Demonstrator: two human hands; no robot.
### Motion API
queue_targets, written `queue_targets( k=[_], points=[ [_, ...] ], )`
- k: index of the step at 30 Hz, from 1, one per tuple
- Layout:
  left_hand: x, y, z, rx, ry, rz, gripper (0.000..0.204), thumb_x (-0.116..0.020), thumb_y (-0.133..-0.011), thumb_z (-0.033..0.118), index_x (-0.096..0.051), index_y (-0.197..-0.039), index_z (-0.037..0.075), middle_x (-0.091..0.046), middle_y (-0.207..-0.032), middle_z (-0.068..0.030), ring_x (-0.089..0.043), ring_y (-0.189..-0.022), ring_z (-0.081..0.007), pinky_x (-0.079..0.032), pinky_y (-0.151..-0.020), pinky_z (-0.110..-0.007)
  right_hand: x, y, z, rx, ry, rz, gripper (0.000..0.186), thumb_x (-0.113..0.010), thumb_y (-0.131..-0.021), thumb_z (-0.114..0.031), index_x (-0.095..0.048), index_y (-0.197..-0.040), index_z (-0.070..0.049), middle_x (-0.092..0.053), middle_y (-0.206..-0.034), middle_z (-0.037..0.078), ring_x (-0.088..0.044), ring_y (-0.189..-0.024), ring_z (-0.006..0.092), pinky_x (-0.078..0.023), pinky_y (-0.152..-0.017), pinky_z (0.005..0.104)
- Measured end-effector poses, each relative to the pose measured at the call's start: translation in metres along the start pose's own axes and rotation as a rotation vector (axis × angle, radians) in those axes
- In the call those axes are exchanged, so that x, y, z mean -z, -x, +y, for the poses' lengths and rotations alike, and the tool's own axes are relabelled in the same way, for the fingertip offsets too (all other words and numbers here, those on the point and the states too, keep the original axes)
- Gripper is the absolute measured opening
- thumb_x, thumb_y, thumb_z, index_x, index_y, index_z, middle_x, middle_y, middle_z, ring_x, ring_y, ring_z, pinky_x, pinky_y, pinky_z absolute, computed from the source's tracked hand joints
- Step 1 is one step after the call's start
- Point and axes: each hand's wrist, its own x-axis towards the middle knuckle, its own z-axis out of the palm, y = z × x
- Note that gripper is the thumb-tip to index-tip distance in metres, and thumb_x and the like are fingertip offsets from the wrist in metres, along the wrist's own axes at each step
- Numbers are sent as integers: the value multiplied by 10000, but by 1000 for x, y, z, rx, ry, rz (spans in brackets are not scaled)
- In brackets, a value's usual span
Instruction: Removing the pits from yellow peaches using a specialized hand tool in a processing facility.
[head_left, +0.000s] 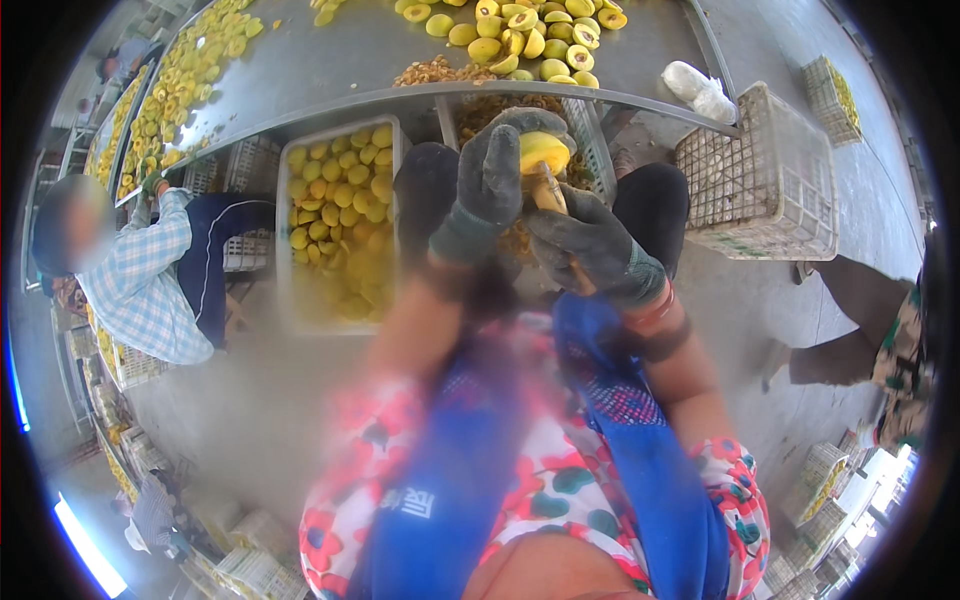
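Note:
My left hand (493, 180), in a dark grey glove, grips a yellow peach (543, 152) raised in front of my knees. My right hand (592, 240), gloved alike, is closed round the light wooden handle of a pitting tool (550, 192). Its metal tip touches the peach's near side; whether it has gone into the flesh is hard to see. Below both hands, between my knees, a crate (594, 130) holds brown pits and scraps, partly hidden by my gloves. To the left of my knees, a white crate (288, 250) is full of yellow-green peaches.
A metal table (340, 50) lies ahead, with several peach halves (520, 30) and a pit pile (440, 72) near its edge. An upturned crate (760, 170) and a white bag (700, 90) are right. One person (140, 270) sits left; another's legs (840, 310) show right.

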Motion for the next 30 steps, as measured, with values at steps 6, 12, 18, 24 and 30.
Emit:
queue_targets(
  k=[6,12,18,24,30],
  points=[
    [-12,-4,11,183,34,80,635,-268,-984,498,-609,-943,-36,-653,-839,-126,-632,-777,-194,-512,-734,-293,-2,-11,16,175,393,160,157,-523,-926,-151,-542,-1050,-56,-539,-694,-27,-500,-520,50,-385,-436,200],
    [-6,2,5,217,120,155,721,-229,-974,541,-639,-784,-20,-644,-706,-114,-616,-618,-188,-518,-631,-298,-12,-8,13,-54,64,133,139,-539,-921,-138,-535,-1034,-56,-541,-711,-26,-489,-506,43,-362,-422,215],
    [-2,1,1,159,3,61,643,-279,-985,465,-653,-762,-7,-644,-692,-94,-614,-615,-174,-499,-613,-283,15,-18,39,569,1137,91,145,-559,-908,-129,-542,-1036,-63,-549,-725,-9,-514,-563,47,-384,-452,212],
    [7,0,4,75,-148,-203,533,-336,-992,372,-653,-765,9,-641,-711,-78,-609,-643,-153,-487,-644,-271,19,-7,24,-145,62,-164,167,-567,-906,-139,-539,-1049,-57,-531,-682,-24,-509,-549,48,-377,-446,210],
    [-2,-2,11,303,101,57,536,-338,-992,398,-627,-785,-2,-642,-744,-99,-604,-627,-173,-493,-632,-279,11,-12,19,-91,565,21,209,-507,-909,-178,-565,-1081,-73,-593,-736,62,-573,-540,141,-438,-479,270]
  ],
)
